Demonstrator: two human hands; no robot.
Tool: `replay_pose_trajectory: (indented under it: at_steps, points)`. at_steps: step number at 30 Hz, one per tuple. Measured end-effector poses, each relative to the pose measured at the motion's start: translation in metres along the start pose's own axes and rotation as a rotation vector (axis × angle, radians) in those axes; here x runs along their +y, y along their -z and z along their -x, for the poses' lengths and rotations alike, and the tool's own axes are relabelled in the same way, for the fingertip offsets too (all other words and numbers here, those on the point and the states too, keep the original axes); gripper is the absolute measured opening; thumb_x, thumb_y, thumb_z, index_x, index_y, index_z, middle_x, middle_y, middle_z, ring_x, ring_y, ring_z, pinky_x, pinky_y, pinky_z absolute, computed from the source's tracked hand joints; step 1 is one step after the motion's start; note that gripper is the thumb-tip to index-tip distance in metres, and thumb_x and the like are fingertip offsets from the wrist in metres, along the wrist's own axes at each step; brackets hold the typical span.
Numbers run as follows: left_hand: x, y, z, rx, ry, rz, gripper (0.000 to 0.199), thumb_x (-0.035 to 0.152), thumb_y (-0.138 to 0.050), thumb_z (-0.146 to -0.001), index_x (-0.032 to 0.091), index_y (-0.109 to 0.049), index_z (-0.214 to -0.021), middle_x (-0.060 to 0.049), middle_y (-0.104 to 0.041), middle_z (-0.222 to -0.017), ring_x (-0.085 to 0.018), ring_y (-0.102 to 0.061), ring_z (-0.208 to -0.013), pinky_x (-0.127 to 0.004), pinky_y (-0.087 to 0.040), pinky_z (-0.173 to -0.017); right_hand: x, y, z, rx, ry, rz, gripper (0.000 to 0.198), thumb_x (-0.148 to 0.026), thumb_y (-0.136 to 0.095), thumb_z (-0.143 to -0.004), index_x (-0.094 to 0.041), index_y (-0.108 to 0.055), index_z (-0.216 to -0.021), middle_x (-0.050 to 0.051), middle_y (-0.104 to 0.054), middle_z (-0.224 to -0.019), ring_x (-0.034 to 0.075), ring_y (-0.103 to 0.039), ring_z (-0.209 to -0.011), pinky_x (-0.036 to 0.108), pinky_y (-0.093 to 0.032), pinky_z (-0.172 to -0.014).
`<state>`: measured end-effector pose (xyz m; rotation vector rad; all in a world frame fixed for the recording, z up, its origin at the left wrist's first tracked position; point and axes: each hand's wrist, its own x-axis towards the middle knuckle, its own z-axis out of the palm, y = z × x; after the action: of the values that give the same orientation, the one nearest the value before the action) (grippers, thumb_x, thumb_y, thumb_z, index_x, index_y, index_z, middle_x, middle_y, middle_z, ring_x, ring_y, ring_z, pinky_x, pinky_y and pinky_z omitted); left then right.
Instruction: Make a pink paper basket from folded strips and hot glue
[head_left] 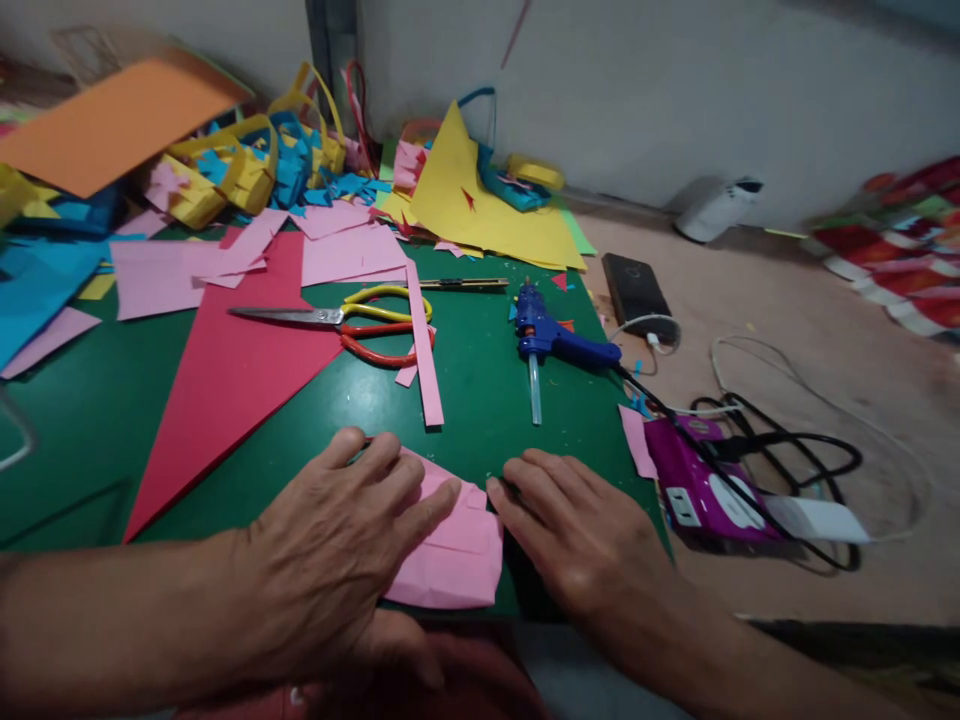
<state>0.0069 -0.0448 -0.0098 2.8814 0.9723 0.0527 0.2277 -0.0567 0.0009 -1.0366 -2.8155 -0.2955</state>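
Note:
A folded pink paper piece (457,560) with creases lies at the near edge of the green board. My left hand (345,530) lies palm down on it, fingers spread, the index finger stretched across its top and the thumb apart at the near edge. At the paper's right end rests my right hand (577,540), fingers lying forward on the board, index fingertip by the paper's corner; its thumb is hidden. Just beyond the hands lies a narrow pink paper strip (424,350), across the handles of the scissors (352,320). A blue glue gun (547,335) with a clear glue stick lies farther right.
Red card (240,370) and pink sheets (157,275) cover the board's left. Behind stand small paper baskets (247,165), an orange sheet (127,115) and yellow paper (480,205). A purple power box (694,480), cables and a black power bank (636,293) lie right.

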Motion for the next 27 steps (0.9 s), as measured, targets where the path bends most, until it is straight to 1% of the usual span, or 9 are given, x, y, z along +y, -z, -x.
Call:
replay_pose_trajectory:
  at_steps: [2, 4, 8, 11, 14, 18, 22, 25, 27]
  points:
    - [0.001, 0.001, 0.000, -0.012, 0.000, -0.005, 0.091, 0.086, -0.031, -0.063, 0.022, -0.048, -0.126, -0.006, -0.056, -0.094, -0.025, -0.042, -0.085, -0.040, -0.025, -0.078, 0.003, 0.004, 0.000, -0.005, -0.061, -0.061, 0.037, -0.009, -0.028, -0.092, -0.009, -0.065, -0.092, 0.013, -0.064, -0.086, 0.023, -0.055, -0.086, 0.037, -0.047, -0.074]
    - [0.002, 0.001, 0.001, -0.019, 0.000, -0.016, 0.091, 0.086, -0.031, -0.063, 0.022, -0.048, -0.126, -0.006, -0.056, -0.095, -0.025, -0.042, -0.086, -0.040, -0.026, -0.078, 0.003, 0.004, -0.001, 0.009, -0.088, -0.131, 0.037, -0.012, -0.027, -0.093, -0.009, -0.064, -0.096, 0.012, -0.062, -0.083, 0.021, -0.054, -0.081, 0.036, -0.047, -0.069]
    - [0.001, -0.001, 0.002, -0.001, -0.009, -0.034, 0.090, 0.084, -0.031, -0.065, 0.020, -0.046, -0.127, -0.008, -0.056, -0.099, -0.026, -0.042, -0.089, -0.041, -0.026, -0.080, -0.003, -0.006, -0.005, 0.032, -0.068, -0.220, 0.033, -0.014, -0.030, -0.093, -0.010, -0.061, -0.105, 0.009, -0.060, -0.079, 0.019, -0.051, -0.073, 0.033, -0.044, -0.063]
    - [-0.002, 0.000, 0.001, 0.002, -0.014, 0.025, 0.088, 0.084, -0.028, -0.067, 0.021, -0.047, -0.126, -0.006, -0.056, -0.093, -0.025, -0.042, -0.083, -0.040, -0.026, -0.075, -0.003, -0.012, -0.006, 0.042, -0.107, -0.257, 0.029, -0.011, -0.034, -0.091, -0.011, -0.061, -0.102, 0.007, -0.058, -0.075, 0.018, -0.048, -0.069, 0.031, -0.041, -0.061]
    - [-0.005, 0.005, -0.001, -0.021, 0.019, 0.106, 0.077, 0.080, -0.028, -0.073, 0.021, -0.054, -0.115, -0.006, -0.056, -0.087, -0.023, -0.042, -0.077, -0.039, -0.026, -0.069, 0.002, -0.010, -0.006, 0.009, -0.198, -0.343, 0.022, -0.011, -0.040, -0.089, -0.013, -0.062, -0.093, 0.005, -0.057, -0.072, 0.016, -0.048, -0.067, 0.029, -0.038, -0.062]
    - [-0.006, 0.014, -0.008, -0.021, 0.066, 0.017, 0.044, 0.058, -0.043, -0.084, 0.021, -0.061, -0.100, -0.005, -0.058, -0.077, -0.022, -0.044, -0.073, -0.037, -0.025, -0.066, 0.004, -0.008, -0.008, -0.021, -0.244, -0.368, 0.018, -0.017, -0.047, -0.089, -0.016, -0.063, -0.080, 0.004, -0.057, -0.071, 0.016, -0.048, -0.068, 0.029, -0.035, -0.063]
    - [-0.005, 0.015, -0.017, 0.028, 0.034, -0.084, 0.018, 0.034, -0.052, -0.085, 0.020, -0.063, -0.090, -0.003, -0.059, -0.070, -0.020, -0.046, -0.065, -0.035, -0.025, -0.059, 0.002, -0.013, -0.011, -0.021, -0.254, -0.335, 0.019, -0.017, -0.051, -0.087, -0.016, -0.061, -0.071, 0.003, -0.056, -0.068, 0.015, -0.045, -0.066, 0.029, -0.033, -0.063]
    - [-0.003, 0.014, -0.027, 0.060, -0.015, -0.094, 0.013, 0.019, -0.051, -0.085, 0.019, -0.064, -0.083, -0.003, -0.058, -0.069, -0.019, -0.047, -0.063, -0.032, -0.023, -0.055, 0.002, -0.016, -0.011, 0.000, -0.267, -0.334, 0.018, -0.017, -0.054, -0.085, -0.016, -0.059, -0.068, 0.001, -0.054, -0.065, 0.014, -0.044, -0.064, 0.028, -0.032, -0.062]
    - [0.000, 0.015, -0.035, 0.042, -0.044, -0.080, 0.014, 0.012, -0.051, -0.082, 0.019, -0.063, -0.077, -0.003, -0.058, -0.069, -0.019, -0.049, -0.064, -0.031, -0.024, -0.053, 0.003, -0.017, -0.011, 0.005, -0.275, -0.350, 0.017, -0.015, -0.054, -0.084, -0.016, -0.058, -0.068, 0.001, -0.053, -0.065, 0.014, -0.043, -0.064, 0.028, -0.032, -0.063]
